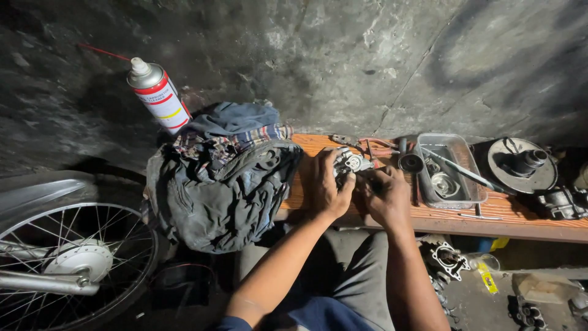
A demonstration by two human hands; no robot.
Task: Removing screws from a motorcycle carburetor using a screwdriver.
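My left hand [327, 184] grips a small silver carburettor-like metal part [350, 162] over the wooden plank [520, 217]. My right hand [384, 195] is closed right beside the part, fingers pressed against its right side; what it pinches is hidden by the fingers. Both forearms reach up from the bottom of the view over my grey trousers.
A heap of grey and striped cloth [220, 184] lies left of my hands, with a spray can [158, 95] leaning behind it. A clear tray [450, 171] of small parts and a round metal engine part [520, 162] sit right. A spoked wheel [67, 263] stands at lower left.
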